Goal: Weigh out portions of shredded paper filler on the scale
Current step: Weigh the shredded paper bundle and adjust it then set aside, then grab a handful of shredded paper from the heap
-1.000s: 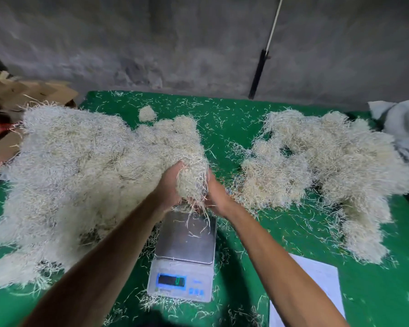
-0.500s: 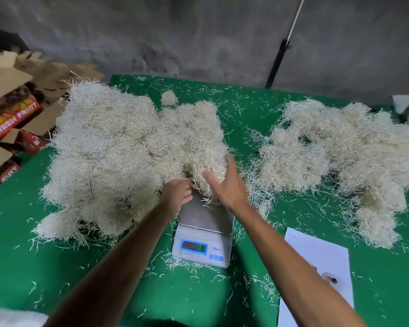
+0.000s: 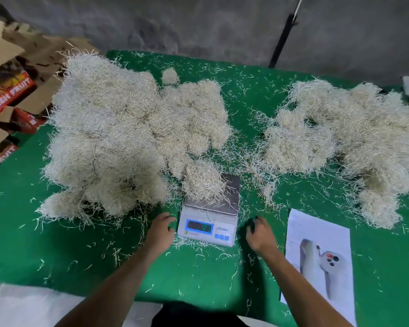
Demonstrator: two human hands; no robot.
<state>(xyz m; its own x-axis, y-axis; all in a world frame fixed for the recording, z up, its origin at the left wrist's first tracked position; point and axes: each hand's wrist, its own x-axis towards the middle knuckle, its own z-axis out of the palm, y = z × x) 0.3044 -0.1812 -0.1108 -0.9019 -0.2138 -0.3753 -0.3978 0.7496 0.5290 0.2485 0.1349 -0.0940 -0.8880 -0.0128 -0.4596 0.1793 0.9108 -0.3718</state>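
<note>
A white digital scale (image 3: pixel 208 228) with a steel pan stands at the middle of the green table. A clump of pale shredded paper filler (image 3: pixel 202 181) lies on the pan's left part. My left hand (image 3: pixel 159 228) rests on the cloth just left of the scale, fingers loosely curled, holding nothing. My right hand (image 3: pixel 260 234) rests on the cloth just right of the scale, fingers loosely curled and empty. A big heap of filler (image 3: pixel 118 135) fills the table's left half. A second heap (image 3: pixel 350 138) spreads over the right half.
A printed sheet of paper (image 3: pixel 316 256) lies at the front right. Cardboard fruit boxes (image 3: pixel 7 90) stand off the table's left side. A black pole (image 3: pixel 281 36) leans on the grey wall behind. Loose strands litter the green cloth (image 3: pixel 69 251).
Both hands let go of the clump, which now lies on the scale pan, and drew back to the cloth on either side of the scale. The display shows a reading.
</note>
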